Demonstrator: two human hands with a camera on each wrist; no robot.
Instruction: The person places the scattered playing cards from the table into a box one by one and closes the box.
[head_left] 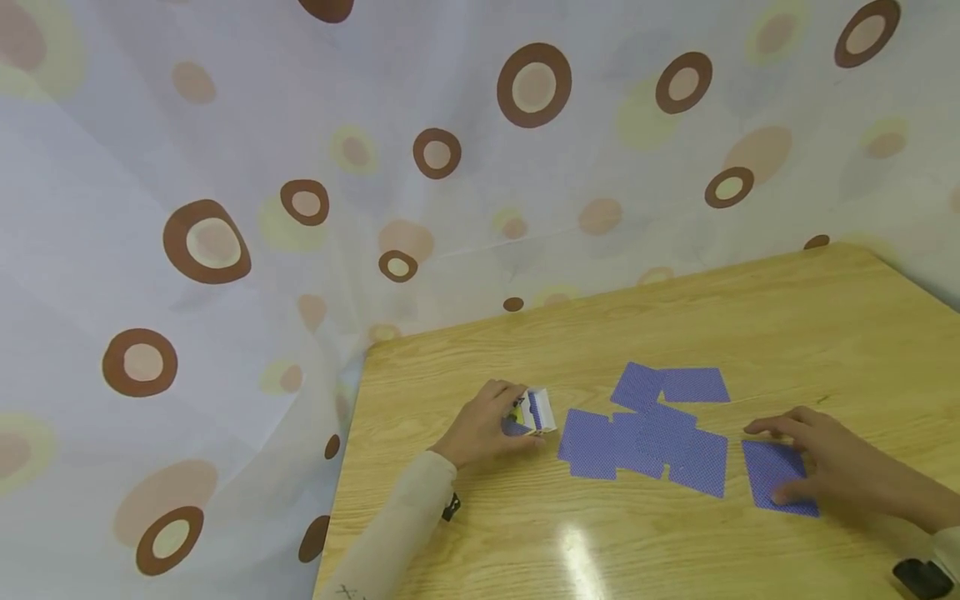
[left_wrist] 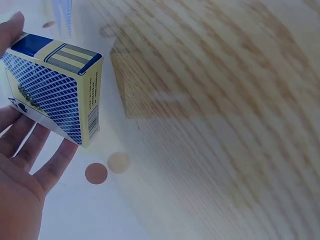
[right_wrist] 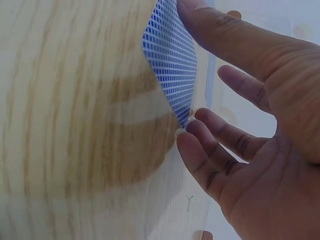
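Note:
My left hand (head_left: 480,423) grips a small playing-card box (head_left: 538,408) at the left part of the table. Its white end flap stands open toward the right. In the left wrist view, the box (left_wrist: 47,85) shows a blue lattice print and a barcode on its narrow side, with the thumb above and the fingers below. At the right, my right hand (head_left: 840,462) holds a blue-backed playing card (head_left: 768,471) between thumb and fingertips. The right wrist view shows the card (right_wrist: 172,60) slanted, thumb at one edge and fingertips at the lower corner.
Several blue-backed cards (head_left: 588,442) lie face down, partly overlapping, between the hands on the wooden table (head_left: 480,517). Behind and left of the table hangs a white curtain (head_left: 300,100) with brown and beige circles. The table's left edge lies near my left forearm.

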